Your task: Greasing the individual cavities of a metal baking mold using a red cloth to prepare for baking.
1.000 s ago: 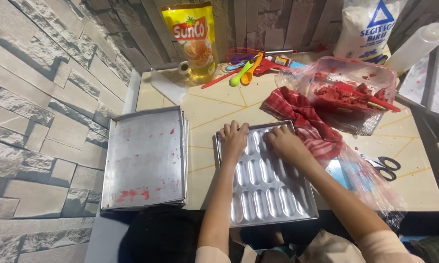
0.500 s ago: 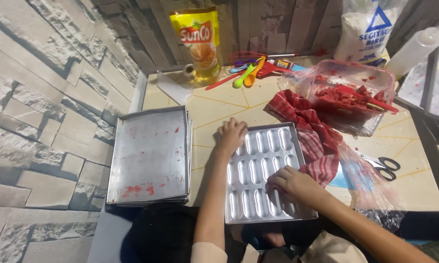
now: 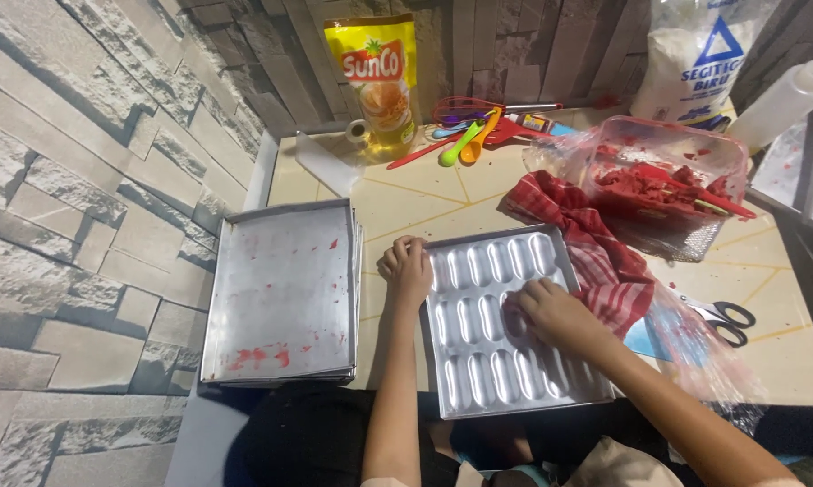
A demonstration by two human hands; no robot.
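Left hand (image 3: 408,269): fingers curled loosely, resting on the upper left rim of the mould tray (image 3: 478,361) and steadying it rather than gripping it.

Right hand (image 3: 555,313): laid palm down on the tray's middle cavities, fingers bent; I cannot tell from here whether anything sits under the fingertips.

Mould tray: thin pressed metal, dull silver, rows of oblong rounded hollows, apparently empty. It lies on the tiled table (image 3: 424,203) with its near edge past the table's front edge, so I judge a heavy press there could tip it toward my lap.

Baking sheets (image 3: 284,289): flat stack just left of the tray, smooth metal smeared with red.

Checked cloth (image 3: 596,243): red woven fabric, crumpled, touching the tray's right rim; it could snag or drag into the hollows.

Plastic tub (image 3: 668,176): clear, bag-lined, red mixture and a red spatula inside.

Scissors (image 3: 726,320): at the right, partly under clear film, near my forearm; a sweep could catch them.

Oil pouch (image 3: 376,77): yellow, upright at the back wall.
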